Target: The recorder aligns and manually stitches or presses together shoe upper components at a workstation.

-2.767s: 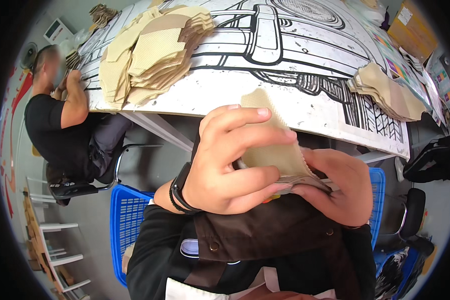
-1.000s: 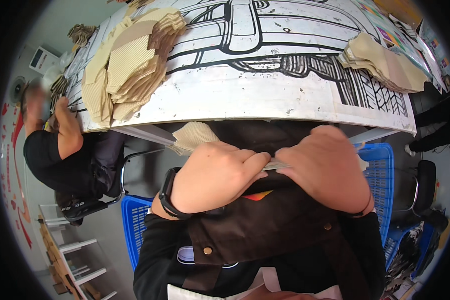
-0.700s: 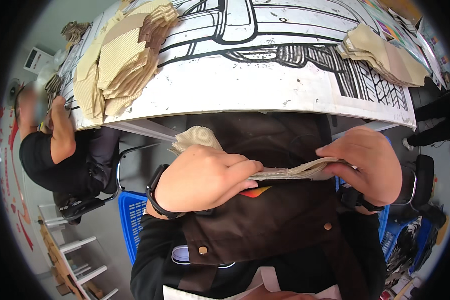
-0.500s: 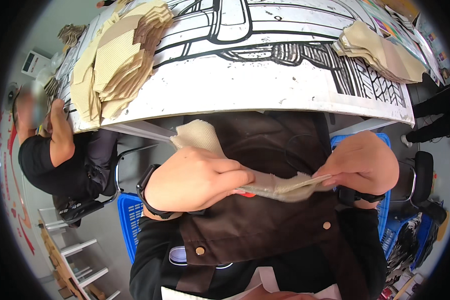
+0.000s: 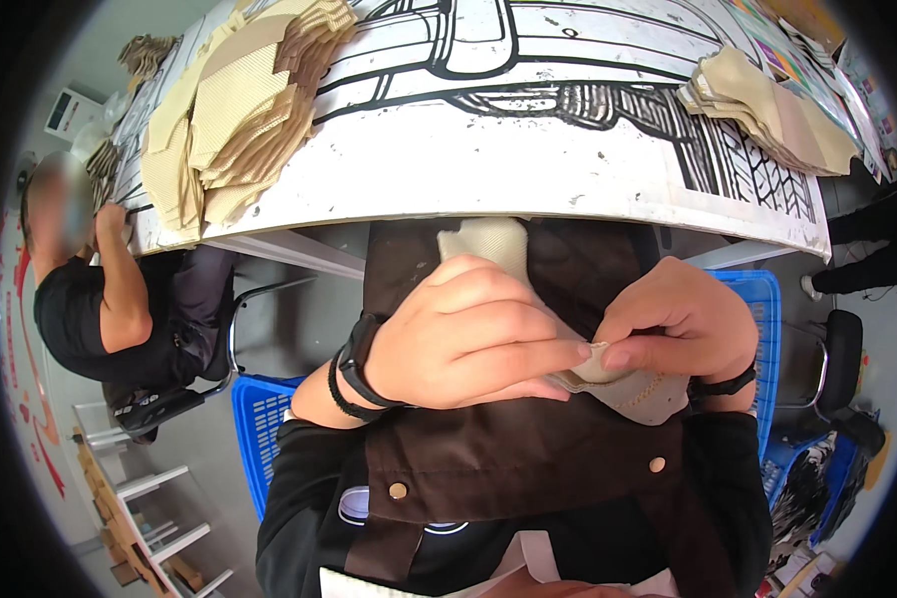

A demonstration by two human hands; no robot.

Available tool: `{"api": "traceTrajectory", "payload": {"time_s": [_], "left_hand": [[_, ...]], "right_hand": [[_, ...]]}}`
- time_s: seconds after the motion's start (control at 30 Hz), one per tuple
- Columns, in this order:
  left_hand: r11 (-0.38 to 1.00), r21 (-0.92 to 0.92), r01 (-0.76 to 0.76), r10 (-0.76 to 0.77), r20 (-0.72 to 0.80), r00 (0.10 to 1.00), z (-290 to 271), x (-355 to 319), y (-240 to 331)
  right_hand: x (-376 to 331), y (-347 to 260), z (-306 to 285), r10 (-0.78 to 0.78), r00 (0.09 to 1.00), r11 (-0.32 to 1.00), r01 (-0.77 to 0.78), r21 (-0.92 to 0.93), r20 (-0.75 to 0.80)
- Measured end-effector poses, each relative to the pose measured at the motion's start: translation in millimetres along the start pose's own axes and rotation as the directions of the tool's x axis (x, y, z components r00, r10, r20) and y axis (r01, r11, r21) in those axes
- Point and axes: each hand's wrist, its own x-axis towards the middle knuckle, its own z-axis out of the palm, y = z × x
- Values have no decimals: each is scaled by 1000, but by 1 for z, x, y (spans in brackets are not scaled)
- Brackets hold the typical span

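While both hands meet over the dark brown apron, the lines below place everything relative to that apron (image 5: 528,468).

Left hand: the left hand (image 5: 458,334) lies above the apron's chest, knuckles up, fingers curled and closed over a beige piece of textured fabric (image 5: 633,389); its fingertips (image 5: 573,351) touch those of the other hand. A black watch and band (image 5: 354,364) sit on its wrist.

Right hand: the right hand (image 5: 683,324) hovers above the apron's right side, thumb and forefinger pinched on the edge of the same fabric piece. A thin black band (image 5: 728,384) circles its wrist.

Fabric piece: it runs between the two hands, held against the apron's front; one end sticks up behind the left hand's knuckles, the other hangs below the right hand, showing a stitched seam.

Apron details: two round snaps (image 5: 399,490) show on its lower part, over black sleeves.

Table: a white table with bold black line drawing (image 5: 528,149) stands just beyond the apron's top edge.

Left stack: a heap of tan and cream fabric pieces (image 5: 239,110) lies on the table, up and to the left of the apron.

Right stack: a smaller pile of beige pieces (image 5: 767,110) lies on the table, up and to the right of the apron.

Crates: a blue plastic crate (image 5: 264,429) sits left of the apron, another (image 5: 757,299) to its right.

Co-worker: a person in a black shirt (image 5: 100,309) sits far left of the apron, a hand at the table's edge.

Chair: a black chair (image 5: 847,369) stands far right of the apron.
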Motion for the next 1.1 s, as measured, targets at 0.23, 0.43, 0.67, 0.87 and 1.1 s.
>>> {"api": "traceTrajectory", "payload": {"time_s": [0.23, 0.43, 0.67, 0.87, 1.1], "left_hand": [[976, 90, -198, 205, -75, 976, 0, -8, -4], [943, -233, -236, 269, 118, 956, -6, -4, 4], [958, -167, -232, 255, 135, 957, -5, -9, 11], [938, -60, -341, 342, 20, 939, -4, -20, 25], [903, -207, -376, 400, 89, 912, 1, -20, 30]], "right_hand": [[6, 7, -9, 22, 1000, 979, -24, 204, 14], [16, 17, -18, 198, 899, 980, -194, 51, -391], [6, -1, -12, 148, 969, 985, -126, 118, -196], [19, -2, 10, 198, 930, 925, -73, 373, -310], [25, 8, 15, 233, 755, 727, 284, 625, -613]]}}
